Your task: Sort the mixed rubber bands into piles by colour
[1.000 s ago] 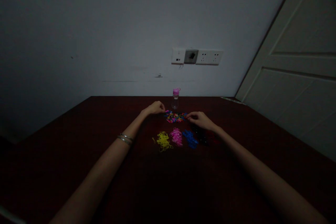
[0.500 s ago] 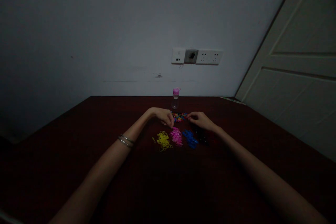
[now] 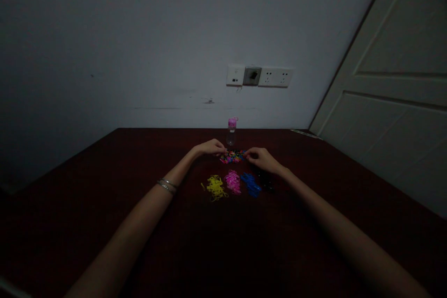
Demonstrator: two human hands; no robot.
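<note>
Our left forearm (image 3: 139,219) reaches up and inward from the lower left, with bracelets (image 3: 166,185) near the wrist; our right forearm (image 3: 335,228) slants in from the lower right. Both lie over the dark red table (image 3: 223,247).

Nearest to us, in a row from left to right, are the yellow bands (image 3: 216,188), the pink bands (image 3: 233,181), the blue bands (image 3: 250,184) and a dark pile (image 3: 266,180), hard to make out. One yellow piece lies just left of its pile.

Beyond that row is the mixed pile (image 3: 232,157) of many colours, between our hands, which are apart. Our left hand (image 3: 213,147) is palm down at its left edge, fingers bent and close together. Our right hand (image 3: 261,158) is at its right edge, thumb and forefinger drawn in. We cannot tell whether either one grips a band.

Just behind the mixed pile stands a clear bottle (image 3: 231,138), upright, with a pink lid (image 3: 232,122) on; its inside is too dim to read. Farther back, the wall (image 3: 139,56) carries sockets (image 3: 275,77).
</note>
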